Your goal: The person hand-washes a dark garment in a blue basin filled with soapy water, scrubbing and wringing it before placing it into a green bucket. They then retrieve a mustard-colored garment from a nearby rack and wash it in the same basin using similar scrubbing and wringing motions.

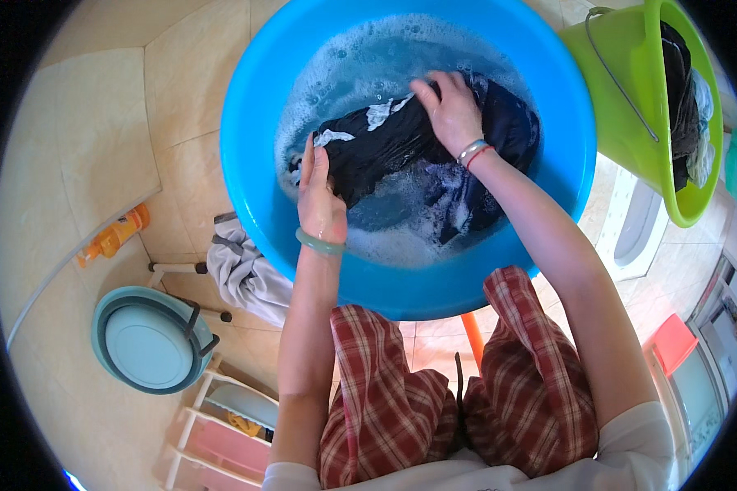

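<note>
My left hand (pixel 319 196) is closed around the near edge of a dark garment (pixel 409 151), fingers curled into the wet cloth at its left end. My right hand (pixel 450 110) lies on top of the same garment further back, fingers together and bent over the fabric, pressing and gripping it. A green bangle (pixel 319 242) sits on my left wrist, and thin bracelets (pixel 473 151), one of them red, sit on my right wrist.

The garment is dark navy with pale patches, soaked and bunched, lying in soapy water (pixel 368 65) with foam around it. It fills the middle and right of a big blue basin (pixel 254 155), which stands on the tiled floor (pixel 139 98) just in front of my knees. I sit with my legs in red checked trousers (pixel 385 393) on either side of the basin's near rim.

To the right, just beside the basin, a green bucket (pixel 622 90) with a wire handle holds more dark clothes. On the left, a grey cloth (pixel 246 274) lies on the floor, touching the basin's side. Further left an orange bottle (pixel 115 235) lies on the tiles, and near it stands a teal folded tub (pixel 149 340). Below that a white and pink rack (pixel 221 434) is partly in view
</note>
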{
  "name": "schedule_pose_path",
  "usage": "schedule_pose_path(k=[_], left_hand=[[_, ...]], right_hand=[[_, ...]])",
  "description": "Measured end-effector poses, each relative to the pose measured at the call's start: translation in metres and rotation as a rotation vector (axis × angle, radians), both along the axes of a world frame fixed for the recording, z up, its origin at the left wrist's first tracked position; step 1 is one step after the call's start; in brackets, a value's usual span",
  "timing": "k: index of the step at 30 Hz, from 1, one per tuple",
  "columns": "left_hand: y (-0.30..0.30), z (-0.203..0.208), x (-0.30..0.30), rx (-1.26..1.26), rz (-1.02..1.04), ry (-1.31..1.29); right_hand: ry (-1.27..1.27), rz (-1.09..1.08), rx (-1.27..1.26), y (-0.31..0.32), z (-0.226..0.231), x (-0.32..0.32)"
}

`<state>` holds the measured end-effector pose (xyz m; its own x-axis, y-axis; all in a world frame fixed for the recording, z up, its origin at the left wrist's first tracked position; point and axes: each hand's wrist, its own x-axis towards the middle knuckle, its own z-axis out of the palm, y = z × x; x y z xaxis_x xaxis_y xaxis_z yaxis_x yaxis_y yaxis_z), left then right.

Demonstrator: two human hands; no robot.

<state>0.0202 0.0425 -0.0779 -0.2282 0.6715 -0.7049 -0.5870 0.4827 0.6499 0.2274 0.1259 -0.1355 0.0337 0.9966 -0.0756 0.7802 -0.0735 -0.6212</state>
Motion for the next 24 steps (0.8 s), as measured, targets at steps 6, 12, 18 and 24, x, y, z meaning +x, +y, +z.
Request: schedule_pose_path(k=[6, 12, 18, 24], left_hand=[[-0.009, -0.026, -0.008, -0.131, -0.088, -0.037], [0.001, -0.025, 0.010, -0.008, -0.090, -0.314], [0.026, 0.034, 0.013, 0.011, -0.061, -0.311], [0.019, 0.024, 0.027, 0.017, 0.054, -0.362]], right_hand=[[-0.434, 0.750, 0.092, -0.032, -0.005, -0.007], [-0.045, 0.437, 0.109, -0.037, 0.042, -0.044], [0.377, 0.766, 0.320, -0.094, 0.137, -0.086], [0.375, 0.691, 0.413, -0.085, 0.134, -0.090]])
